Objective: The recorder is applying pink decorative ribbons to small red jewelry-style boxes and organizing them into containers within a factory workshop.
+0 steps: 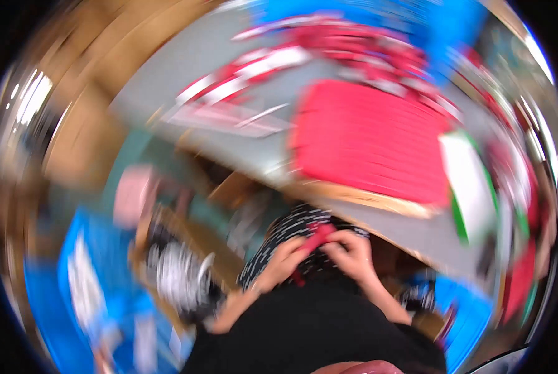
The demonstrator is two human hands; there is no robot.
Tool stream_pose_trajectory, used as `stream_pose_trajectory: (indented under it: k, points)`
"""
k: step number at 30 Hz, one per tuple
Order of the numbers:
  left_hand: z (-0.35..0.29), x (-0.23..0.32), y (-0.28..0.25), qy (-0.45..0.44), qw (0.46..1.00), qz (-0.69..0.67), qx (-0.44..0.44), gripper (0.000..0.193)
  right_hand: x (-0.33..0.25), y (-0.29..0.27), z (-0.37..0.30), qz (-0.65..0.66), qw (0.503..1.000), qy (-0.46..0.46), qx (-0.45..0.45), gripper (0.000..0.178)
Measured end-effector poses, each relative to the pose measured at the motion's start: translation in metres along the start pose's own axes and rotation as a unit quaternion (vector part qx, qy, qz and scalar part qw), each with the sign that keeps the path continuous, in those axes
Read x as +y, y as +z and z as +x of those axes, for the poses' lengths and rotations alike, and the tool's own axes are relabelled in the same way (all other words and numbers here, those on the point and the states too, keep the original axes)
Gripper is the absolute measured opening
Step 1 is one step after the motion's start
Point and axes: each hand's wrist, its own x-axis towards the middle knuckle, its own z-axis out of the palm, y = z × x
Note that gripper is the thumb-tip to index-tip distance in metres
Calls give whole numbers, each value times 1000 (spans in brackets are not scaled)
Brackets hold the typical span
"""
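Above my lap, close to the near edge of the grey table (pixel 235 131), I hold a small red strip-like piece (pixel 318 238); blur hides what kind it is. My left hand (pixel 285 257) closes on its left end, with the fingers bent round it. At the other end, my right hand (pixel 352 252) pinches it between thumb and fingers. Another bit of red hangs below my left hand. A flat pile of red pieces (pixel 372 143) lies on the table just beyond my hands.
Red-and-white pieces (pixel 354 53) lie scattered behind the pile, before a blue container (pixel 379 11). A white sheet with green edges (pixel 469 184) is to the right. At left stand a carton of black-and-white items (pixel 182 274), blue bins (pixel 42 283) and a pink object (pixel 135 194).
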Motion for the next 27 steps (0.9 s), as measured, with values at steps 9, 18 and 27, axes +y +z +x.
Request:
stream_pose_trajectory:
  k: [9,18,27]
  points:
    - [96,14,62,-68,963,-128,-228,39,1,-44,-20,360,880,-31,308,12]
    - [130,16,114,-28,938,-26,-344,26,3,-103,-76,517,689,-93,500,6]
    - [123,50,175,-5,889,-43,-456,18,-32,-181,-151,422,681,-212,560,6]
